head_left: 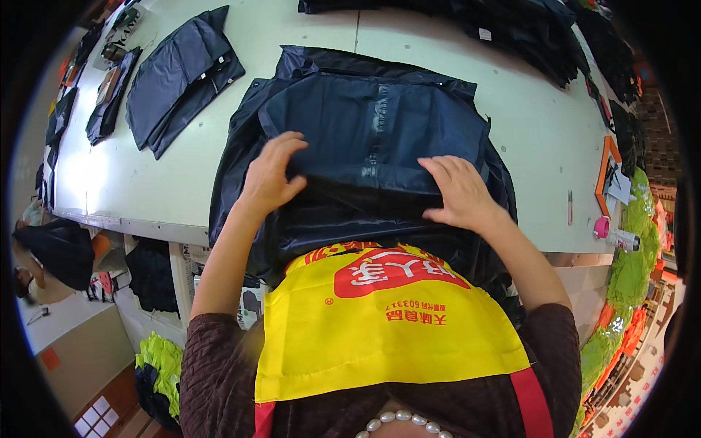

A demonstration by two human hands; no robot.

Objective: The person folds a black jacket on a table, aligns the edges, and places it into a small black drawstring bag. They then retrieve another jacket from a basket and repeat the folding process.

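A dark navy garment of smooth, slightly shiny fabric (328,117) lies spread in front of me, its near part hanging over the table edge against my yellow apron (394,350). A whitish, streaky strip (378,120) runs down its middle. My left hand (274,175) is at the garment's left side, thumb and fingers apart. Across from it, my right hand (460,191) is at the right side, also with spread fingers and thumb. Between the two hands a crosswise fold of the fabric (365,177) stands above a dark shadow. Neither hand visibly pinches the cloth.
The pale worktable (540,139) carries folded dark garments (182,80) at the far left and a dark pile (526,36) at the far right. An orange frame (604,175), a pink-and-clear bottle (613,235) and a thin pen-like tool (570,208) lie by the right edge. Lime-green cloth (631,270) hangs beyond.
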